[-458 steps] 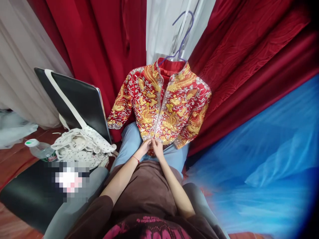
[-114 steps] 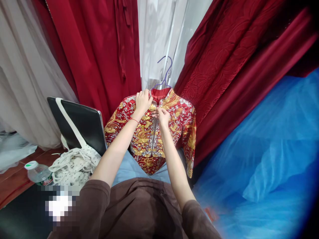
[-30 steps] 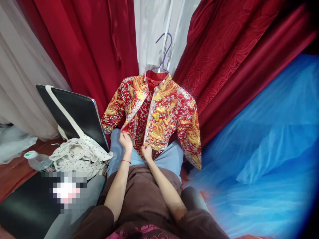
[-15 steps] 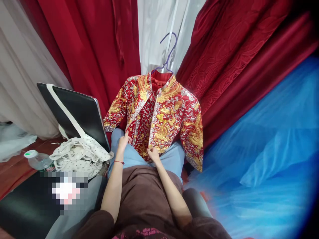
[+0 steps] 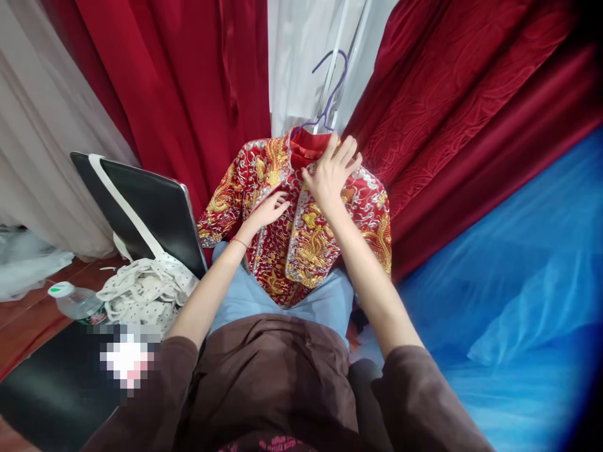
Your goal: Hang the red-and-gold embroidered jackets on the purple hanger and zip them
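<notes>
A red jacket [image 5: 311, 242] thick with gold and silver embroidery hangs on a purple hanger [image 5: 331, 88] in front of me, its hem over my blue-clad knees. The front is unfastened. My right hand [image 5: 332, 169] rests flat with fingers spread on the jacket's right chest, just under the collar. My left hand [image 5: 269, 209] lies with loose fingers on the left front panel, at the opening's edge. Neither hand grips the cloth.
Dark red curtains [image 5: 198, 88] and a white drape [image 5: 301, 56] hang behind the jacket. Blue tulle [image 5: 509, 263] fills the right. To my left, a black chair [image 5: 141, 207] carries a spotted white bag [image 5: 141, 292], with a plastic bottle [image 5: 75, 301] beside it.
Both hands have risen from the jacket's hem. The right went up to the collar area, the left to mid-chest. Earlier still the front was buttoned shut; now it hangs unfastened.
</notes>
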{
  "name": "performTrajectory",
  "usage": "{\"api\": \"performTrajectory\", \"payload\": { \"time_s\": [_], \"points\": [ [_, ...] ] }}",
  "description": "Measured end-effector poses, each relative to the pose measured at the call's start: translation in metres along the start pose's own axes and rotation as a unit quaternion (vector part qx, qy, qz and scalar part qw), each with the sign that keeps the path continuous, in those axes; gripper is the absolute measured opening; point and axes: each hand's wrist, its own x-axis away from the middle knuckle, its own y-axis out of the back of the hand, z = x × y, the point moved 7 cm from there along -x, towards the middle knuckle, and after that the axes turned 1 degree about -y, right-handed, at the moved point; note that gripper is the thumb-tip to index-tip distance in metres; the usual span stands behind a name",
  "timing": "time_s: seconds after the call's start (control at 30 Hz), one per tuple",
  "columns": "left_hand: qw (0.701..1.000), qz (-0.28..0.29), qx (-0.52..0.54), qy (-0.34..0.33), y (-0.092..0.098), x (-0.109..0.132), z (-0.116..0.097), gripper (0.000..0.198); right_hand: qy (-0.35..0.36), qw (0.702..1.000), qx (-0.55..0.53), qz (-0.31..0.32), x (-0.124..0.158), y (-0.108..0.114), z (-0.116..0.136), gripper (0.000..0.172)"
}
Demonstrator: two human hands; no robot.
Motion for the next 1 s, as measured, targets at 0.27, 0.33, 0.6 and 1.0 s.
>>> {"api": "performTrajectory", "payload": {
  "time_s": [0.27, 0.33, 0.6, 1.0],
  "points": [
    [0.981, -0.184, -0.047, 0.037, 0.073, -0.011, 0.011, 0.051, 0.038, 0.992, -0.118, -0.037, -0.031, -0.028, -0.031, 0.053],
    [0.969, -0.237, -0.040, 0.052, 0.095, -0.014, 0.004, 0.050, 0.032, 0.989, -0.138, -0.048, -0.033, -0.029, -0.037, 0.045],
    [0.937, -0.324, 0.002, 0.129, 0.155, -0.064, -0.019, 0.067, 0.073, 0.980, -0.181, -0.031, -0.031, -0.015, -0.052, 0.034],
    [0.982, -0.023, -0.186, -0.004, 0.121, -0.072, -0.071, 0.050, 0.125, 0.965, -0.217, 0.083, -0.027, -0.007, -0.067, 0.051]
  ]
}}
